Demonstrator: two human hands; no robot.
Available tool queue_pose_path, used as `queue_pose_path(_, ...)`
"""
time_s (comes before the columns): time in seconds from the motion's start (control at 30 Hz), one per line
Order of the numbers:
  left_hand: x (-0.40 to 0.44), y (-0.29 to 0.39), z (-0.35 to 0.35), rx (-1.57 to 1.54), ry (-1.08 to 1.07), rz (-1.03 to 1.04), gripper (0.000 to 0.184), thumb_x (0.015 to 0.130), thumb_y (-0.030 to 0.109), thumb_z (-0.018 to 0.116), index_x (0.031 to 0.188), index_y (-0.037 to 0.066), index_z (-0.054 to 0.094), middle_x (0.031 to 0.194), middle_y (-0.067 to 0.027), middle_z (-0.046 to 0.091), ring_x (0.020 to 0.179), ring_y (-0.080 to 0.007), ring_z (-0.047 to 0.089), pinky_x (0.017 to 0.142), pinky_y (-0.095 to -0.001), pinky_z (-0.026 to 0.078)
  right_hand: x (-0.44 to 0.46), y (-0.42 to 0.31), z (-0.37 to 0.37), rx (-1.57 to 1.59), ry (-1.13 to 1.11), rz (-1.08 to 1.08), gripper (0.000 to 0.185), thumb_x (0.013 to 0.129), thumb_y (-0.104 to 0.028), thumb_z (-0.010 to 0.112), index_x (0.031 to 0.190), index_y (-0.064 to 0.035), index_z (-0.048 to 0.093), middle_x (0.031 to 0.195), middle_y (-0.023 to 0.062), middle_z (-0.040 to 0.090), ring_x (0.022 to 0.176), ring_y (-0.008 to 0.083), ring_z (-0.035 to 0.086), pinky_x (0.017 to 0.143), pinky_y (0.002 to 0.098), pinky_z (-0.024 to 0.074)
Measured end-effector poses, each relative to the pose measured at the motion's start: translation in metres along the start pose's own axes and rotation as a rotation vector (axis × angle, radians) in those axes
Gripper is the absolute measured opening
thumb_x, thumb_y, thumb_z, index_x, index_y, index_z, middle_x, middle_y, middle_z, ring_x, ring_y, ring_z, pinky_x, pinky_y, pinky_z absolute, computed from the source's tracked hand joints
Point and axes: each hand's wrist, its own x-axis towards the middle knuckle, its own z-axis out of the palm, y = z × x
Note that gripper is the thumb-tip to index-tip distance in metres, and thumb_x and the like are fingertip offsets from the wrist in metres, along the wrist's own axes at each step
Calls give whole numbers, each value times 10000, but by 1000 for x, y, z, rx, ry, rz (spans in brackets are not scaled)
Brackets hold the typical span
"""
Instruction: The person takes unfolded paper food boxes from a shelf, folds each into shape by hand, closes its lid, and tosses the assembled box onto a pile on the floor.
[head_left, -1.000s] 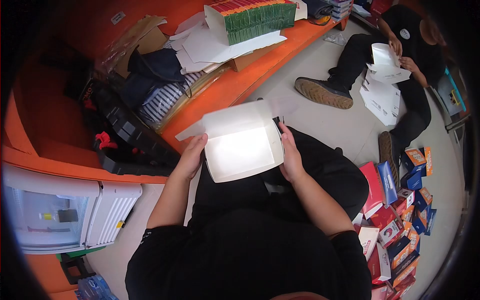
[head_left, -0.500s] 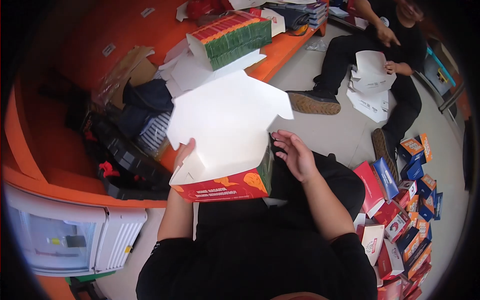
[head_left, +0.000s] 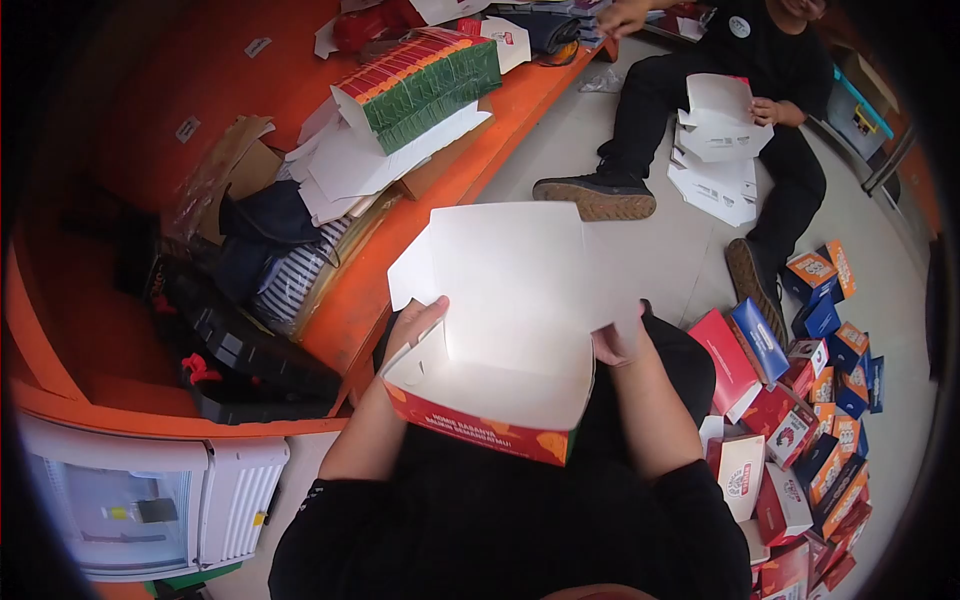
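A red printed cardboard food box (head_left: 490, 425) with white insides is held in front of me, its lid raised and tilted away. My left hand (head_left: 415, 325) grips its left side, thumb over the edge and the other fingers hidden behind. At the right side, my right hand (head_left: 622, 342) holds the box near the corner where the lid's side flap meets the wall. Its fingers are partly hidden and slightly blurred.
A row of folded red-and-green boxes (head_left: 430, 90) rests on white card sheets on the orange shelf (head_left: 365, 335). Many folded boxes (head_left: 785, 425) are heaped on the floor at right. Another person (head_left: 765, 110) sits opposite, holding white box blanks (head_left: 718, 130). A white appliance (head_left: 235, 500) stands at lower left.
The box has come lower and to the right, its lid turning to face me. My right hand, open and apart before, now grips the box's right side. The other person's raised hand has moved left.
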Motion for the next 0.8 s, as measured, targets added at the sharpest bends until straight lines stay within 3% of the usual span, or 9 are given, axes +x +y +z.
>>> queue_pose_path(0.13, 0, -3, -4, 137, 17, 58, 224, 893, 188, 531, 952, -20, 590, 854, -84, 640, 733, -101, 606, 642, -230, 477, 3, -4, 4, -240, -200, -204, 817, 810, -494, 572, 1399, -47, 225, 1350, 137, 374, 1217, 240, 406, 1009, 343, 315)
queue_pose_path(0.2, 6, -16, -14, 198, 66, 97, 216, 894, 186, 532, 936, -18, 589, 849, -87, 637, 713, -101, 602, 628, -225, 471, 15, 7, -16, -101, -123, -68, 856, 789, -486, 605, 1402, -40, 208, 1370, 140, 344, 1230, 241, 394, 1008, 347, 318)
queue_pose_path(0.3, 6, -7, -20, 177, -17, 47, 213, 896, 190, 533, 916, -16, 587, 840, -82, 633, 713, -92, 594, 626, -219, 464, 2, 4, -30, 273, -356, -57, 965, 724, -490, 677, 1406, -27, 175, 1372, 122, 346, 1251, 234, 370, 1008, 360, 323)
queue_pose_path(0.37, 4, 4, -13, 146, -24, 45, 221, 898, 195, 531, 916, -19, 586, 841, -76, 631, 727, -87, 588, 634, -217, 461, 4, 8, -18, 325, -464, -262, 947, 727, -463, 684, 1403, -27, 184, 1338, 122, 394, 1241, 230, 382, 997, 363, 341)
queue_pose_path(0.47, 2, 6, -1, 173, 94, 112, 242, 902, 201, 521, 940, -30, 584, 852, -72, 629, 744, -87, 582, 645, -218, 460, -1, 12, -20, 32, -311, -300, 931, 713, -436, 710, 1392, -40, 212, 1304, 130, 426, 1184, 221, 443, 919, 337, 421)
queue_pose_path(0.53, 1, 2, 0, 252, 137, 131, 256, 906, 201, 513, 964, -38, 582, 857, -72, 629, 743, -92, 582, 646, -223, 463, -3, 2, -18, -214, -174, -114, 838, 726, -416, 712, 1346, -35, 297, 1258, 128, 470, 1094, 201, 509, 848, 320, 460)
queue_pose_path(0.63, 1, -4, 2, 319, 128, 59, 305, 918, 233, 497, 1012, -47, 570, 947, -93, 616, 820, -110, 580, 712, -239, 461, 1, 2, -18, -259, 92, 56, 624, 780, -384, 674, 1231, -25, 436, 1142, 109, 553, 948, 164, 579, 768, 293, 487)
queue_pose_path(0.73, -2, 1, 15, 259, 74, 211, 435, 932, 356, 452, 1071, -46, 544, 1046, -111, 589, 946, -143, 555, 828, -289, 432, 11, -2, -13, -339, 357, 116, 484, 846, -413, 585, 1114, -14, 528, 1005, 86, 614, 830, 126, 601, 742, 261, 481)
queue_pose_path(0.8, -2, 14, 21, -143, -100, 256, 511, 932, 428, 402, 1119, -33, 520, 1092, -113, 572, 1014, -169, 528, 892, -334, 396, 17, -5, -12, -373, 514, 144, 405, 894, -378, 525, 1045, -5, 567, 929, 85, 639, 786, 130, 610, 714, 259, 478)
